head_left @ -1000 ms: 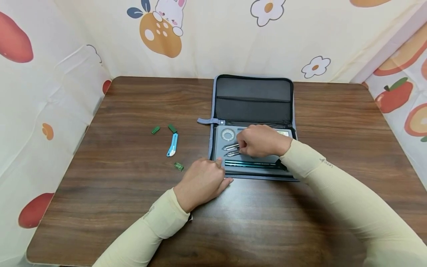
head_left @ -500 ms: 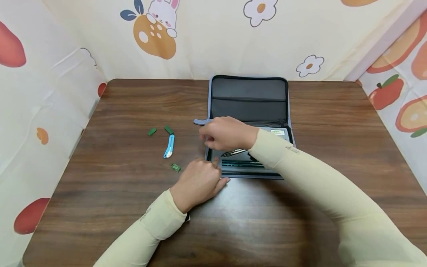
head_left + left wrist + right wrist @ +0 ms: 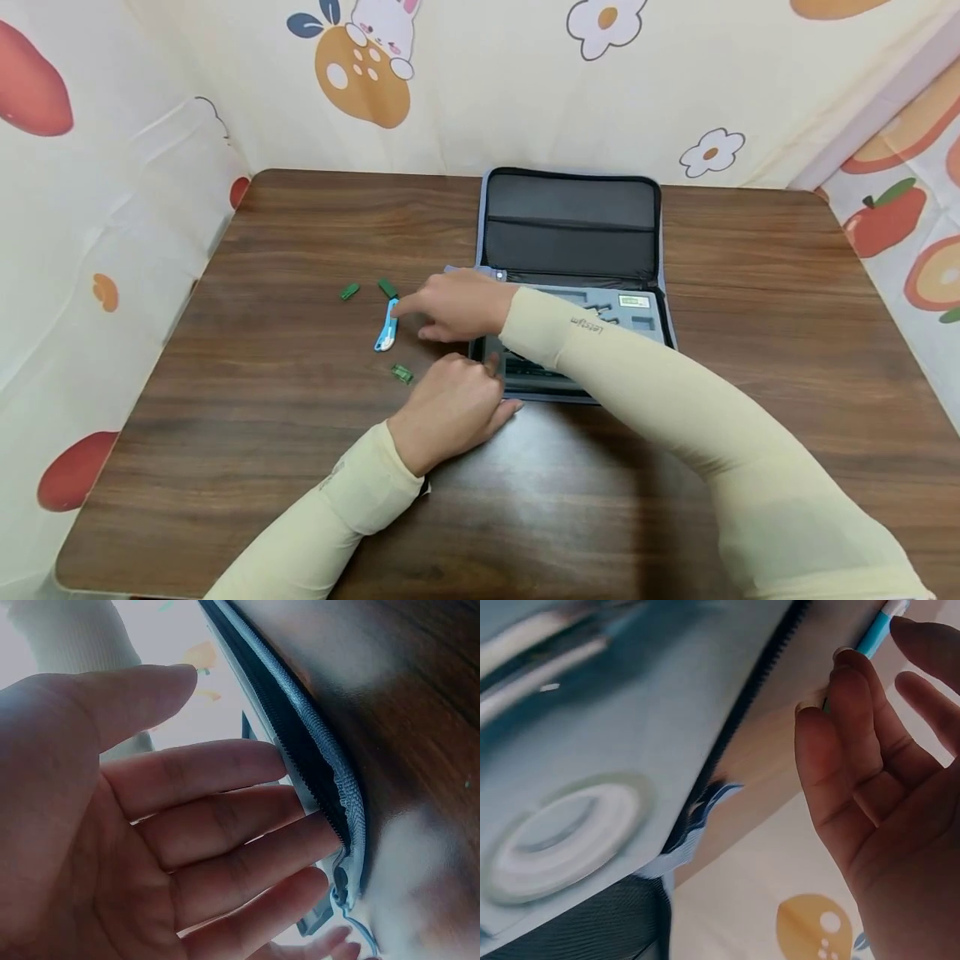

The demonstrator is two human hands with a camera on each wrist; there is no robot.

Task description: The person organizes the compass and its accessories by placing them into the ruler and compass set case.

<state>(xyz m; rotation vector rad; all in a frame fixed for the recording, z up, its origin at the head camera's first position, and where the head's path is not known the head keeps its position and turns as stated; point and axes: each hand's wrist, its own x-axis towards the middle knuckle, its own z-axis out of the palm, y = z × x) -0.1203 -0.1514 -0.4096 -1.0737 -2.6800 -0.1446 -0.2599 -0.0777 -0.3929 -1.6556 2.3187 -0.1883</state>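
A small light-blue utility knife (image 3: pixel 387 327) lies on the table left of a zip case (image 3: pixel 570 196) that stands unzipped with its lid folded back. My right hand (image 3: pixel 459 305) reaches across the case's left edge, index fingertip right at the knife's upper end. Its palm holds nothing in the right wrist view, where the blue knife (image 3: pixel 871 639) shows just beyond the fingers. My left hand (image 3: pixel 452 408) rests at the case's front left corner. In the left wrist view its fingers (image 3: pixel 225 817), nearly straight, touch the zipper edge (image 3: pixel 330 772).
Three small green pieces lie around the knife: one piece (image 3: pixel 349 292) to the left, another piece (image 3: pixel 387 288) above, and a clear-green one (image 3: pixel 402 373) below. The case's grey insert (image 3: pixel 600 298) has shaped slots and a round ring (image 3: pixel 562 836). My right forearm covers much of it.
My right hand has moved left from over the metal tools in the insert, past the case's edge, to the blue knife. The left hand has stayed at the case's corner.
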